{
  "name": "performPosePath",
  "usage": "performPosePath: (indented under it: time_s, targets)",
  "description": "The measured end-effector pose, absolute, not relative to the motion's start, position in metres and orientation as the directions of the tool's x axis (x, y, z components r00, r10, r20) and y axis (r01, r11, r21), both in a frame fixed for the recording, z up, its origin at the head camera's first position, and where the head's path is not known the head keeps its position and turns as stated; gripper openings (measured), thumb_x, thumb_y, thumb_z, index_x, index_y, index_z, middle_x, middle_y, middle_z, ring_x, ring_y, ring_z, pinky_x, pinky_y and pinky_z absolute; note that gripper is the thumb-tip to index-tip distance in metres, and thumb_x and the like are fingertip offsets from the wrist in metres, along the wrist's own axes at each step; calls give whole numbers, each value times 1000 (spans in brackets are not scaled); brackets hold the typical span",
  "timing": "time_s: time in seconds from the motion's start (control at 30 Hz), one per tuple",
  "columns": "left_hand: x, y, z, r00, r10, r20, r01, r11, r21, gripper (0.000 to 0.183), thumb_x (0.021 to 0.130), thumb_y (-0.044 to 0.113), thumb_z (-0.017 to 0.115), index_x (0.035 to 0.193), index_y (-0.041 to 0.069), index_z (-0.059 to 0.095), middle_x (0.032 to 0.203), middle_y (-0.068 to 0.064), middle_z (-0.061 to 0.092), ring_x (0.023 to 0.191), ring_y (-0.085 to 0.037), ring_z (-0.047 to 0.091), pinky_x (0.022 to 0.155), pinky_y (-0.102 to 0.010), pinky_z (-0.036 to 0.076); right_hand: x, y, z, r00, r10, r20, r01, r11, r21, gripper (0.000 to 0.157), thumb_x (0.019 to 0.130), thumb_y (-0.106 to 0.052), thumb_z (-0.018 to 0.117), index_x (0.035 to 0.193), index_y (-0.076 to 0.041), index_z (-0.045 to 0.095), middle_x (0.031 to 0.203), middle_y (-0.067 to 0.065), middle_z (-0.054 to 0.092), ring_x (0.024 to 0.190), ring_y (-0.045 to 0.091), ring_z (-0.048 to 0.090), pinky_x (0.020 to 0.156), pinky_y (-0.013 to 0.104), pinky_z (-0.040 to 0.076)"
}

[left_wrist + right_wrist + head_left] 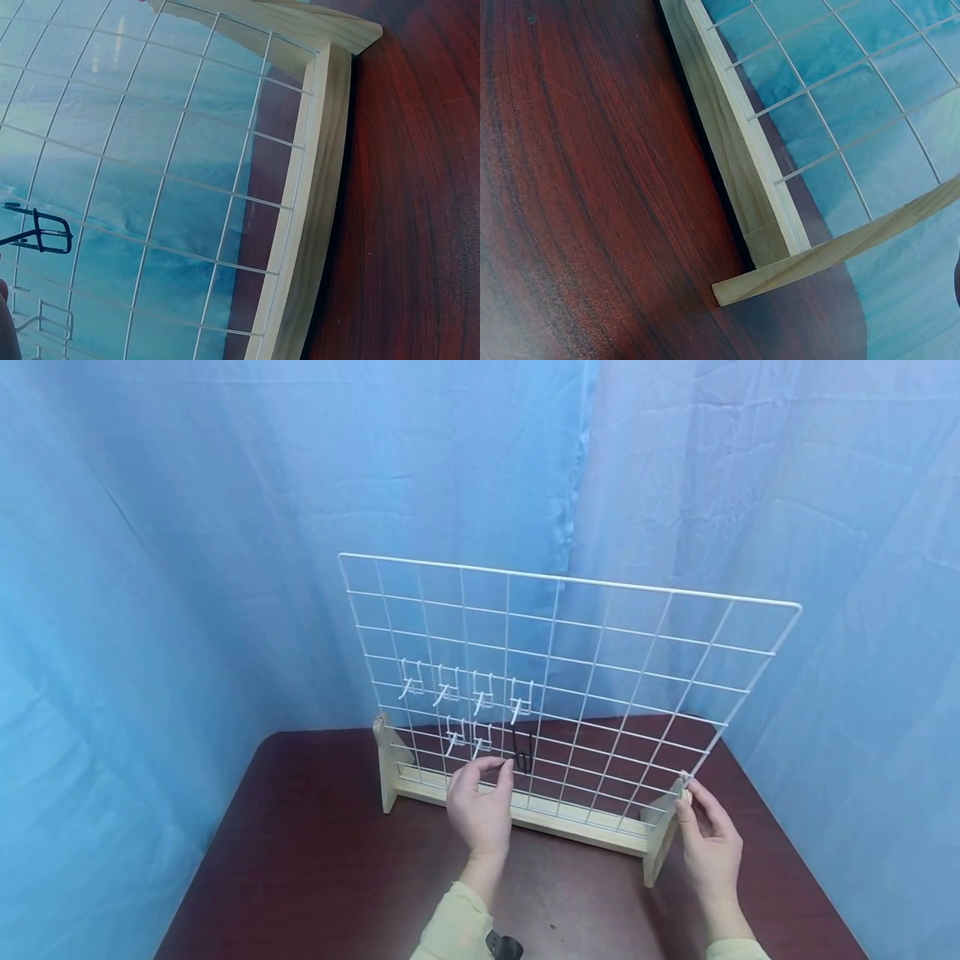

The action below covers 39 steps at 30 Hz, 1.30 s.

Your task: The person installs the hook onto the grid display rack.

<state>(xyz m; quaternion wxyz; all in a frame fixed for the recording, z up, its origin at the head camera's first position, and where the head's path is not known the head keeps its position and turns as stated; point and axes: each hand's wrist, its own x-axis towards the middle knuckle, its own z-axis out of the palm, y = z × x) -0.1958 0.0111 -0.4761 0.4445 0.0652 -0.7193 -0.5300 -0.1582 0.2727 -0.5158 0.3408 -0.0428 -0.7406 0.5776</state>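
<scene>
A white wire grid panel (585, 643) stands upright in a pale wooden stand (577, 837). My left hand (482, 806) pinches the front prong of a black wire hook (522, 760) at the grid's lower middle. The hook's squared back shows against the wires in the left wrist view, while most of that hand lies outside it. With thumb and fingers, my right hand (711, 843) grips the top of the stand's right wooden end piece (660, 839), beside the grid's edge. White hooks (447, 689) hang in two rows left of and above the black one.
The stand rests on a dark red wood-grain table (315, 860). Blue curtains (450, 460) surround the table at the back and sides. A small dark speck (553, 927) lies near the front. A black wrist strap (504, 945) circles the left sleeve.
</scene>
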Motion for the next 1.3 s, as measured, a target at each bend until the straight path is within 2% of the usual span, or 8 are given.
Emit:
performPosePath:
  time_s: [0.13,0.23,0.4,0.53,0.63,1.0,1.3]
  targets:
    - [-196,12,-477,-575,-548,608,400,460,792,14,74,10,85,79,17,74,76,9,71,77,-15,61,69,-24,43,-163,277,-525,-765,463,448,-342,296,-892,39,93,9,60,131,-2,62,129,6,64,106,-7,60,88,10,46]
    - [-198,12,-479,-555,-542,631,412,480,775,15,73,9,85,79,17,74,76,9,71,76,-15,61,69,-22,43,-165,279,-527,-764,470,442,-358,260,-897,39,92,13,59,129,2,62,126,2,66,105,-4,62,87,12,47]
    - [-202,11,-480,-495,-514,701,442,545,712,16,72,8,85,79,16,73,75,8,71,75,-15,61,70,-24,43,-157,269,-509,-760,471,449,-378,242,-894,36,91,15,59,126,7,62,120,-4,68,103,-3,63,86,12,48]
    - [-204,9,-481,-443,-474,761,468,601,647,16,71,8,85,78,14,72,74,7,72,74,-16,61,70,-25,44,-156,268,-507,-759,469,451,-375,250,-892,37,91,14,59,127,5,63,122,2,68,103,-3,63,87,12,48]
    - [-204,8,-482,-422,-441,792,475,637,608,15,72,9,84,78,14,71,74,6,71,73,-17,61,70,-26,45,-158,270,-511,-760,467,453,-371,261,-891,38,91,14,59,128,5,62,123,1,67,104,-4,62,87,12,48]
    - [-200,10,-493,-434,-415,800,452,667,592,19,68,6,86,78,13,71,72,4,71,72,-17,61,71,-26,46,-157,269,-509,-767,467,439,-361,250,-898,37,92,12,59,128,4,62,123,1,67,104,-4,62,86,12,48]
    - [-196,13,-499,-492,-427,759,435,634,639,21,68,6,88,80,11,72,77,2,73,77,-18,63,73,-26,47,-166,281,-531,-774,482,411,-342,230,-911,39,92,12,59,130,3,61,125,0,66,105,-3,62,86,12,48]
